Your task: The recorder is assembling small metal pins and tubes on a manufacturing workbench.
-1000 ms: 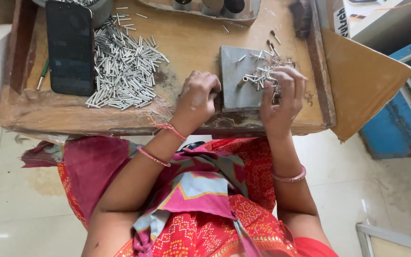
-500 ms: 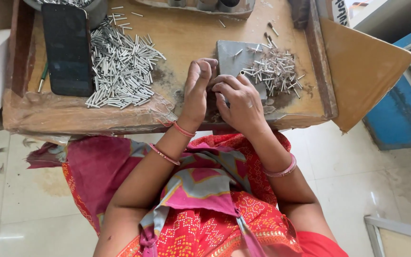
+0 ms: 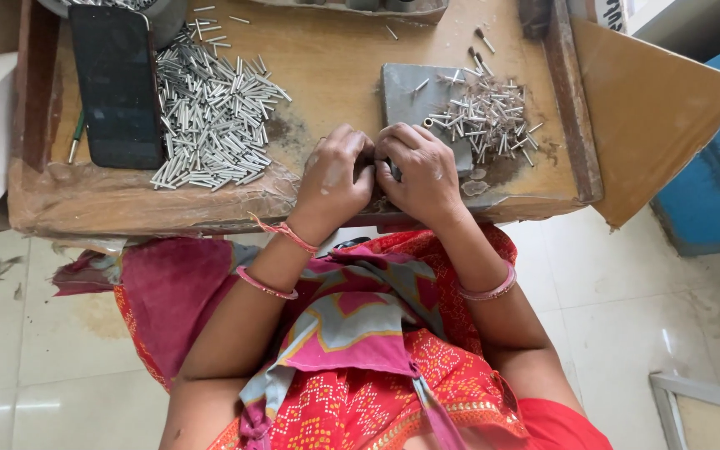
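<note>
At the desk's (image 3: pixel 310 67) near edge, left hand (image 3: pixel 335 179) and right hand (image 3: pixel 418 175) pinch together, seemingly around a small pin hidden between the fingertips, best kept steady beside the grey block (image 3: pixel 406 96).

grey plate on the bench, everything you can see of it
The grey plate is a flat, roughly square slab, dull grey, metal by its look, lying flat on the wooden bench near its front edge. A loose pile of small pins covers its right part and spills onto the wood. The right hand hides its near edge; the left hand sits just beside it. Whether either hand touches the plate cannot be told.
</note>
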